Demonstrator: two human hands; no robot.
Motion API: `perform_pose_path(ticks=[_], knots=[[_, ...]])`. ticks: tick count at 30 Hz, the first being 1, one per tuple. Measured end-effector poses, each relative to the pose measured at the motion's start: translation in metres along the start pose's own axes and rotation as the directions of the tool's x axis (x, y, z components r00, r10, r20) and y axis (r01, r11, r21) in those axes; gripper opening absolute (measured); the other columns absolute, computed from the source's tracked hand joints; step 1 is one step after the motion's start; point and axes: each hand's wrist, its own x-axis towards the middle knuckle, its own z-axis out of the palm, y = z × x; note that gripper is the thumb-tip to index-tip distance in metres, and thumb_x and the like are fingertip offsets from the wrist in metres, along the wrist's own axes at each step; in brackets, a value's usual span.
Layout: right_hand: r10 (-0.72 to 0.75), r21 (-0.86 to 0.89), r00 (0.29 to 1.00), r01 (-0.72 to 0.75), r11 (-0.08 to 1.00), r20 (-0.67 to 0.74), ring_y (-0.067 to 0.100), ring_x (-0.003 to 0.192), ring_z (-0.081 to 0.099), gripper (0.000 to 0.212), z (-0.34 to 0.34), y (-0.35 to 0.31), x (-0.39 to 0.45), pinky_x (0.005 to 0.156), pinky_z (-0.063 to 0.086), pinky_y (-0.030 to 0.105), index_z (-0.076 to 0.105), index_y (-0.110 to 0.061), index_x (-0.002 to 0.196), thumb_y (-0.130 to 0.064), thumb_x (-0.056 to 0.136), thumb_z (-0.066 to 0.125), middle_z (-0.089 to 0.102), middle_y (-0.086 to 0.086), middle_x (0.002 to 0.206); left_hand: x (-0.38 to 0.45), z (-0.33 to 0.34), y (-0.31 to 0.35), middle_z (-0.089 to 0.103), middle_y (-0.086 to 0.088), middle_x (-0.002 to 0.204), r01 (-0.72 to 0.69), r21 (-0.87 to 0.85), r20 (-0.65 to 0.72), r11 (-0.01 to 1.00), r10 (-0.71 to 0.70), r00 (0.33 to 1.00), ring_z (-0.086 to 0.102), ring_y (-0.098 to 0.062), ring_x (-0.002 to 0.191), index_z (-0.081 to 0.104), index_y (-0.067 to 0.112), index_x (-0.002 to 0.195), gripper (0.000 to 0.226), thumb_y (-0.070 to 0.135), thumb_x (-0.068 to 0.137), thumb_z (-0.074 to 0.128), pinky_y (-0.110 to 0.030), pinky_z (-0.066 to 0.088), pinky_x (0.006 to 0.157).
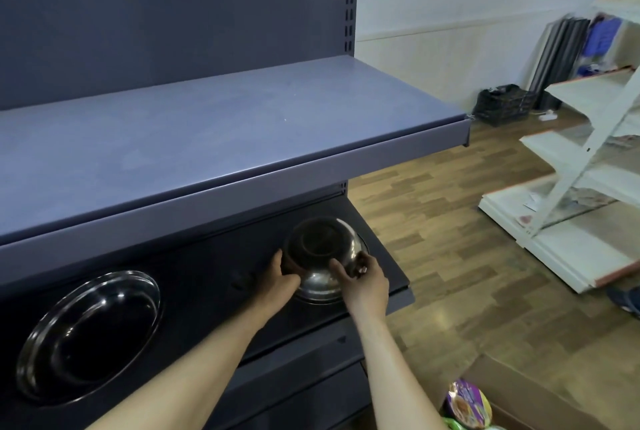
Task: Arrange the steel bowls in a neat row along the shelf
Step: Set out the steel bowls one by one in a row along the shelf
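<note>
Both hands, the left hand (pixel 282 279) and right hand (pixel 365 282), have a clenched grip on an upturned steel bowl (pixel 320 253) at the right end of the dark lower shelf (pixel 214 277). A second steel bowl (pixel 88 334) sits well apart, leftward. Slick metal could slip (the shelf edge is near), or knock the upper shelf (pixel 207 138).
</note>
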Motion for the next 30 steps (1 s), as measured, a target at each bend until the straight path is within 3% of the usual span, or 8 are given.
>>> perform_pose_path(ticks=[8, 11, 14, 18, 20, 23, 27, 30], knots=[[-0.081, 0.210, 0.997, 0.081, 0.974, -0.008, 0.006, 0.115, 0.059, 0.068, 0.004, -0.010, -0.030, 0.088, 0.044, 0.018, 0.059, -0.023, 0.135, -0.035, 0.076, 0.090, 0.062, -0.014, 0.121, -0.022, 0.003, -0.016, 0.024, 0.000, 0.160, -0.053, -0.283, -0.223, 0.958, -0.012, 0.975, 0.031, -0.026, 0.143, 0.008, 0.036, 0.156, 0.082, 0.018, 0.092, 0.055, -0.045, 0.031, 0.113], [-0.160, 0.347, 0.987, 0.147, 0.926, 0.011, -0.003, 0.123, 0.057, 0.078, 0.004, -0.012, -0.042, 0.102, 0.045, 0.019, 0.052, -0.029, 0.145, -0.021, 0.077, 0.090, 0.063, -0.019, 0.133, -0.029, -0.007, -0.021, 0.038, 0.004, 0.155, -0.165, -0.476, -0.316, 0.864, 0.007, 0.949, 0.048, -0.019, 0.133, 0.024, 0.046, 0.149, 0.074, 0.037, 0.083, 0.058, -0.048, 0.037, 0.112], [-0.179, 0.505, 0.983, 0.139, 0.852, 0.032, -0.007, 0.128, 0.055, 0.072, 0.005, -0.015, -0.057, 0.107, 0.044, 0.021, 0.048, -0.034, 0.150, -0.010, 0.088, 0.078, 0.061, -0.020, 0.138, -0.040, -0.019, -0.019, 0.061, -0.001, 0.133, -0.233, -0.649, -0.379, 0.724, -0.042, 0.924, 0.063, -0.016, 0.112, 0.042, 0.033, 0.142, 0.053, 0.046, 0.093, 0.055, -0.048, 0.043, 0.108], [0.001, 0.659, 1.000, 0.018, 0.752, -0.029, 0.011, 0.126, 0.060, 0.044, 0.007, -0.030, -0.070, 0.104, 0.046, 0.031, 0.061, -0.025, 0.135, -0.001, 0.103, 0.043, 0.066, -0.011, 0.126, -0.053, -0.041, -0.019, 0.038, 0.010, 0.154, -0.281, -0.625, -0.431, 0.728, -0.021, 0.902, 0.041, -0.016, 0.139, 0.034, 0.043, 0.148, 0.090, 0.088, 0.071, 0.042, -0.046, 0.028, 0.118], [0.118, 0.671, 0.992, -0.054, 0.740, -0.051, 0.016, 0.119, 0.061, 0.035, 0.006, -0.036, -0.075, 0.091, 0.044, 0.030, 0.069, -0.024, 0.126, -0.021, 0.108, 0.040, 0.070, -0.009, 0.117, -0.063, -0.049, -0.023, 0.028, 0.013, 0.158, -0.245, -0.567, -0.425, 0.786, -0.024, 0.905, 0.028, -0.014, 0.145, 0.036, 0.040, 0.148, 0.074, 0.077, 0.085, 0.040, -0.042, 0.021, 0.119], [0.115, 0.634, 0.993, -0.087, 0.769, -0.003, 0.016, 0.114, 0.061, 0.043, 0.008, -0.040, -0.087, 0.093, 0.042, 0.031, 0.072, -0.025, 0.122, -0.047, 0.109, 0.037, 0.071, -0.007, 0.116, -0.077, -0.059, -0.041, 0.034, 0.009, 0.155, -0.270, -0.407, -0.455, 0.873, 0.062, 0.888, 0.037, -0.016, 0.139, 0.039, 0.038, 0.146, 0.054, 0.041, 0.095, 0.057, -0.035, 0.030, 0.113], [-0.016, 0.524, 0.998, -0.017, 0.852, 0.059, 0.013, 0.113, 0.064, 0.023, 0.017, -0.040, -0.098, 0.095, 0.047, 0.031, 0.069, -0.032, 0.123, -0.028, 0.103, 0.057, 0.071, -0.011, 0.118, -0.091, -0.072, -0.058, 0.033, 0.006, 0.156, -0.266, -0.260, -0.449, 0.928, 0.127, 0.884, 0.036, -0.017, 0.140, 0.030, 0.036, 0.151, 0.062, 0.027, 0.096, 0.058, -0.034, 0.031, 0.114], [-0.042, 0.433, 0.992, -0.012, 0.901, 0.116, 0.014, 0.076, 0.070, 0.031, 0.025, -0.041, -0.108, 0.069, 0.054, 0.027, 0.065, -0.031, 0.128, -0.023, 0.099, 0.056, 0.073, -0.007, 0.114, -0.097, -0.084, -0.066, 0.026, 0.006, 0.159, -0.265, -0.147, -0.430, 0.953, 0.179, 0.885, 0.030, -0.016, 0.144, 0.023, 0.032, 0.155, 0.068, 0.015, 0.097, 0.054, -0.028, 0.027, 0.111]])
